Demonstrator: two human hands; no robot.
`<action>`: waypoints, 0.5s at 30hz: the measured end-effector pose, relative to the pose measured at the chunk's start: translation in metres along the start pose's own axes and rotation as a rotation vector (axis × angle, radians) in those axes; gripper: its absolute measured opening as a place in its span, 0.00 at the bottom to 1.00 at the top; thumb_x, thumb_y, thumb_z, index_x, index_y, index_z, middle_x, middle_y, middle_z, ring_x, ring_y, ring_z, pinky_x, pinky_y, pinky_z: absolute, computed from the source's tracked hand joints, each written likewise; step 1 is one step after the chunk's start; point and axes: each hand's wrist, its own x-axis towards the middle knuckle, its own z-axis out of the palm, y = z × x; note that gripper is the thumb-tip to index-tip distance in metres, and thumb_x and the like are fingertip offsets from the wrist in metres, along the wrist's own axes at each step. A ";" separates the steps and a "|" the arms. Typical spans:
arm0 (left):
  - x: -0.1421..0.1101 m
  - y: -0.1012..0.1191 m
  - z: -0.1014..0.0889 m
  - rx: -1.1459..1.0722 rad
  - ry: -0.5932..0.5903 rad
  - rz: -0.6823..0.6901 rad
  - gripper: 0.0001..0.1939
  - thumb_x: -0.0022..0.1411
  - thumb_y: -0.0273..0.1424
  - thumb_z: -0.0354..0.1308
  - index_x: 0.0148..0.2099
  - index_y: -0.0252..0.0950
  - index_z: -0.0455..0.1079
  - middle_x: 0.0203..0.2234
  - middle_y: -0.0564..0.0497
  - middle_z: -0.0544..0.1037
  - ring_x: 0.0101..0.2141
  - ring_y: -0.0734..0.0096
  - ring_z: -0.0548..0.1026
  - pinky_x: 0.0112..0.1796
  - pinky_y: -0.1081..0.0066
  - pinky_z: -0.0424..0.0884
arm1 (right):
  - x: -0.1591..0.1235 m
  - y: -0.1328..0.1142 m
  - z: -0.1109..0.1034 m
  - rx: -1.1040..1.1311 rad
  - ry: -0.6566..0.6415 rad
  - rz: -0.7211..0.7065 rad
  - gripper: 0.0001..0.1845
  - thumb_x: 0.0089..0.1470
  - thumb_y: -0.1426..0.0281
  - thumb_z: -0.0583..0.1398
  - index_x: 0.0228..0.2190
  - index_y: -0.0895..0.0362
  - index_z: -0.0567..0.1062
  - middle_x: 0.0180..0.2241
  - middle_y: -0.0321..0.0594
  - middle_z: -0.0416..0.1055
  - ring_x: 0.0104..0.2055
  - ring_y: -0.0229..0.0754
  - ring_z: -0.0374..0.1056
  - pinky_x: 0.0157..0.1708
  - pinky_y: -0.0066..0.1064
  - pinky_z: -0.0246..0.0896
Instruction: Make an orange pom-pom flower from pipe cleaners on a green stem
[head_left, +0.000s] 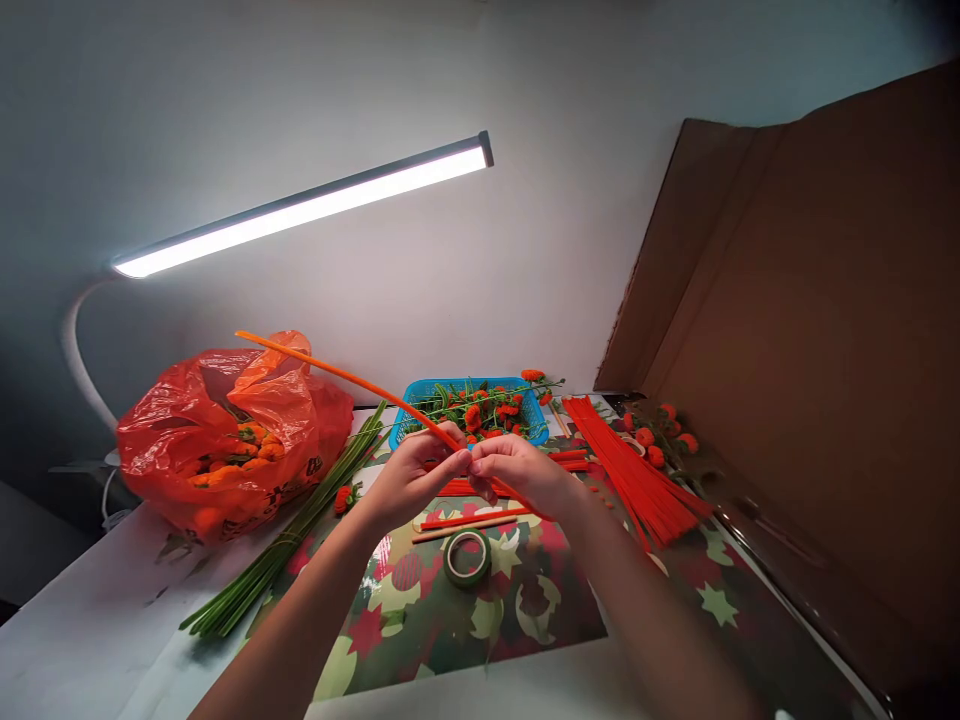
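Note:
An orange-red pipe cleaner [352, 379] runs from my hands up to the left, its far end in front of the plastic bag. My left hand [416, 472] pinches it between thumb and fingers. Fingertips of my right hand [529, 474] meet the left ones and close on the same pipe cleaner, part of which passes beneath the right palm. Just below the hands, a roll of green tape [466, 559] lies on the patterned mat [555, 635]. Several red pipe cleaners and a thin wooden stick [465, 528] are behind it, partly hidden by the hands.
A blue basket [409, 395] of orange flowers with green stems stands at the back. Left are a red plastic bag [169, 430] with orange flowers and a bundle of green stems [289, 540]. Right lie red pipe cleaners [634, 470], beside a cardboard panel [817, 300]. A lamp [315, 205] hangs above.

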 end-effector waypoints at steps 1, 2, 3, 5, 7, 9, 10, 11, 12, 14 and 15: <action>0.000 0.002 -0.001 0.036 -0.021 0.010 0.17 0.64 0.39 0.55 0.27 0.32 0.71 0.25 0.52 0.68 0.26 0.75 0.68 0.28 0.75 0.68 | 0.000 0.000 0.000 0.000 -0.019 0.012 0.07 0.42 0.68 0.60 0.20 0.60 0.71 0.17 0.32 0.64 0.20 0.32 0.58 0.23 0.28 0.54; -0.001 0.004 -0.002 0.051 -0.045 0.010 0.18 0.64 0.39 0.54 0.27 0.32 0.71 0.24 0.53 0.68 0.25 0.75 0.67 0.28 0.76 0.67 | 0.000 0.000 0.000 -0.001 -0.037 0.023 0.07 0.43 0.68 0.60 0.19 0.60 0.71 0.17 0.32 0.64 0.20 0.32 0.58 0.23 0.28 0.54; -0.001 0.006 -0.002 0.051 -0.071 0.002 0.18 0.64 0.39 0.53 0.27 0.33 0.70 0.22 0.53 0.68 0.24 0.75 0.67 0.27 0.76 0.66 | -0.001 0.000 -0.001 -0.003 -0.054 0.031 0.07 0.43 0.69 0.60 0.19 0.60 0.71 0.17 0.31 0.64 0.20 0.32 0.57 0.23 0.28 0.54; -0.001 0.010 -0.002 0.025 -0.107 -0.026 0.18 0.64 0.40 0.53 0.27 0.33 0.69 0.20 0.54 0.67 0.23 0.76 0.66 0.26 0.76 0.65 | -0.001 0.000 -0.001 -0.020 -0.082 0.035 0.08 0.44 0.69 0.59 0.18 0.59 0.70 0.16 0.31 0.63 0.20 0.32 0.57 0.24 0.28 0.54; 0.000 0.012 -0.002 0.020 -0.118 -0.049 0.19 0.64 0.40 0.53 0.26 0.34 0.67 0.19 0.55 0.67 0.22 0.76 0.65 0.25 0.76 0.64 | -0.002 -0.001 -0.002 -0.053 -0.104 0.029 0.10 0.45 0.68 0.59 0.18 0.59 0.69 0.16 0.31 0.63 0.20 0.32 0.57 0.26 0.29 0.55; 0.000 0.013 -0.002 0.033 -0.115 -0.066 0.19 0.64 0.41 0.53 0.25 0.34 0.67 0.18 0.55 0.67 0.22 0.76 0.64 0.25 0.76 0.63 | -0.002 -0.002 -0.002 -0.088 -0.119 0.020 0.12 0.46 0.65 0.60 0.19 0.59 0.68 0.17 0.31 0.62 0.21 0.33 0.58 0.26 0.29 0.55; 0.000 0.013 -0.002 0.039 -0.110 -0.072 0.19 0.64 0.41 0.53 0.25 0.34 0.67 0.19 0.55 0.67 0.22 0.76 0.64 0.25 0.76 0.63 | -0.002 -0.003 -0.002 -0.100 -0.122 0.016 0.13 0.46 0.64 0.61 0.19 0.59 0.68 0.17 0.31 0.62 0.21 0.33 0.57 0.26 0.29 0.55; 0.000 0.012 -0.002 0.045 -0.103 -0.075 0.19 0.64 0.41 0.52 0.25 0.34 0.67 0.19 0.55 0.66 0.22 0.76 0.64 0.24 0.76 0.62 | -0.001 -0.003 -0.002 -0.107 -0.120 0.010 0.13 0.46 0.62 0.62 0.20 0.58 0.68 0.17 0.30 0.62 0.21 0.32 0.57 0.26 0.29 0.55; 0.000 0.011 -0.002 0.052 -0.091 -0.074 0.19 0.63 0.41 0.52 0.25 0.34 0.67 0.19 0.55 0.66 0.22 0.76 0.63 0.24 0.76 0.61 | -0.001 -0.002 -0.002 -0.112 -0.114 0.001 0.14 0.46 0.62 0.62 0.20 0.58 0.68 0.17 0.30 0.62 0.21 0.32 0.57 0.25 0.29 0.54; 0.001 0.008 -0.001 0.063 -0.056 -0.073 0.20 0.63 0.41 0.52 0.24 0.34 0.67 0.19 0.55 0.64 0.22 0.77 0.61 0.23 0.76 0.60 | 0.000 -0.001 -0.002 -0.136 -0.095 -0.032 0.14 0.47 0.61 0.62 0.21 0.58 0.68 0.17 0.30 0.62 0.21 0.32 0.56 0.24 0.28 0.53; 0.001 0.007 -0.001 0.065 -0.036 -0.075 0.20 0.63 0.41 0.53 0.23 0.34 0.66 0.19 0.56 0.63 0.21 0.77 0.60 0.23 0.76 0.59 | 0.001 -0.001 -0.002 -0.157 -0.079 -0.055 0.13 0.47 0.61 0.61 0.22 0.58 0.68 0.17 0.30 0.61 0.20 0.32 0.56 0.24 0.28 0.52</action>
